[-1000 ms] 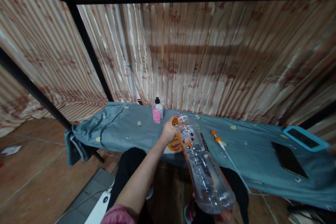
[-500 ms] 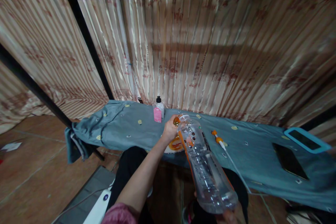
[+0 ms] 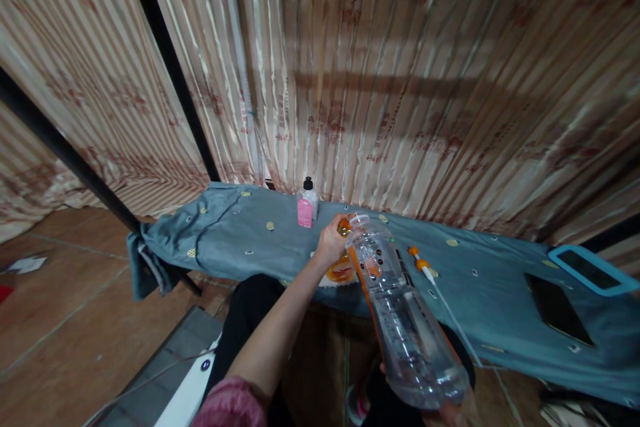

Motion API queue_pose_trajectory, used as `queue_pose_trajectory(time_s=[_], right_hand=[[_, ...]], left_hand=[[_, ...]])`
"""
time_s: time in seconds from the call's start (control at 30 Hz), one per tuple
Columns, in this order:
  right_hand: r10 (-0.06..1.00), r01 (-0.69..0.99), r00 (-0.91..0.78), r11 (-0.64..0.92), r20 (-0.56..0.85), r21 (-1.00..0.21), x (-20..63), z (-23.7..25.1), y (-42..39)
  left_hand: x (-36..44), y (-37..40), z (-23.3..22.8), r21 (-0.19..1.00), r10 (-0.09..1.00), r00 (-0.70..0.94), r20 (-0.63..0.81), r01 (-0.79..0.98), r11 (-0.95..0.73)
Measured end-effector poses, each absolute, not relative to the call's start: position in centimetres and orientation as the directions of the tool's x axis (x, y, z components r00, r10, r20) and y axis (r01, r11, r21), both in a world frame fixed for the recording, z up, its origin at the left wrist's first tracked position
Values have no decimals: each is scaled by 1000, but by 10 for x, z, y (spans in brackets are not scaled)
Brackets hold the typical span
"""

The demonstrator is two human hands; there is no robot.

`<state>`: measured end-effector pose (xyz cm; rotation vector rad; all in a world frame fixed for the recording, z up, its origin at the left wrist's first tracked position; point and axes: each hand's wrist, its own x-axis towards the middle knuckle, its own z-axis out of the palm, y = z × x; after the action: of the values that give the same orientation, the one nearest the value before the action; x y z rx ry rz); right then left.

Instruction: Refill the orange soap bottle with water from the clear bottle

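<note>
A large clear plastic bottle (image 3: 407, 310) with an orange strip slants across my lap, its uncapped mouth pointing away from me. Around its base are the fingers of my right hand (image 3: 450, 412), mostly hidden by the bottle and the frame edge. My left hand (image 3: 332, 241) is closed on a small shiny amber object (image 3: 344, 226) right beside the bottle's mouth; its exact kind is unclear. Below that hand, a dish with orange-yellow contents (image 3: 340, 271) rests on the bench edge, partly covered by my wrist and the bottle.
A blue-grey cloth (image 3: 225, 240) covers the bench. On it stand a pink-labelled bottle (image 3: 306, 205), an orange-and-white corded item (image 3: 421, 265), a dark phone (image 3: 559, 309) and a blue-framed tablet (image 3: 595, 271). A dark metal post (image 3: 175, 73) rises at left before striped curtains.
The view has shifted slightly, so the bench things sit a little further right. Both hands keep their hold, and the bottle stays at about the same slant.
</note>
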<state>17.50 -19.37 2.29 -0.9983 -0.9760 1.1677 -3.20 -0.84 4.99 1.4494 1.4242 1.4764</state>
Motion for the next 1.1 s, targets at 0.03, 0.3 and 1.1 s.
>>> queue_pose_trajectory(time_s=[0.03,0.3,1.1], right_hand=[[989,-264,126,114,82,-958,176,22,-193],[991,-340,107,111,79,-934,178,7,-187],[991,-264,108,107,80,-959,179,0,-193]], left_hand=[[-32,-8,50,943,938,-212,274,249,-220],[-32,-11,51,945,939,-216,267,248,-212],[-31,-11,51,939,928,-220,302,238,-249]])
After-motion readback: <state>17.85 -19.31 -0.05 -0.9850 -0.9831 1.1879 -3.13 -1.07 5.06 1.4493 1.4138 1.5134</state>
